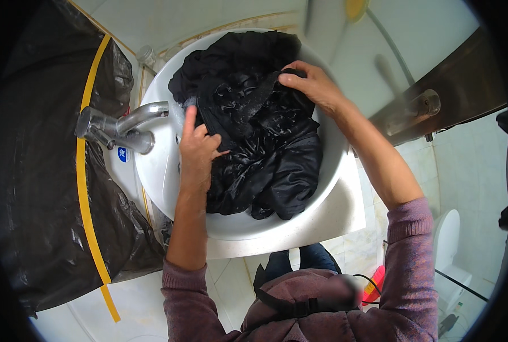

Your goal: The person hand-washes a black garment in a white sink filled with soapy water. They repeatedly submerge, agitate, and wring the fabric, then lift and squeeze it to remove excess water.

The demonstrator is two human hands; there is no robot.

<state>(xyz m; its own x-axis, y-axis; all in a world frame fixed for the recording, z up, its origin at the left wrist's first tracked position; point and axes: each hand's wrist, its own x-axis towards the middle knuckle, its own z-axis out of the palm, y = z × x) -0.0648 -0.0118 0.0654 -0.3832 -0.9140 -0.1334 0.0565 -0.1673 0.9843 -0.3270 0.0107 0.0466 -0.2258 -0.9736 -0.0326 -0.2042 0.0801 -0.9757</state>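
A wet black garment [254, 128] with bits of suds lies bunched in a round white washbasin [237, 231]. My right hand [309, 83] pinches a dark strip of the cloth between thumb and fingers at the basin's upper right. At the left side of the cloth is my left hand [198, 141], its index finger extended and the other fingers curled against a fold; whether they grip the fold I cannot tell. Close to that hand, the spout of a chrome faucet [143, 117] points over the basin's left rim.
Black plastic sheeting with yellow tape [83, 171] covers the area left of the faucet. A small clear glass [146, 55] stands beyond the basin's upper left rim. On the right are a dark ledge [463, 94] and, farther down, a white toilet [448, 256].
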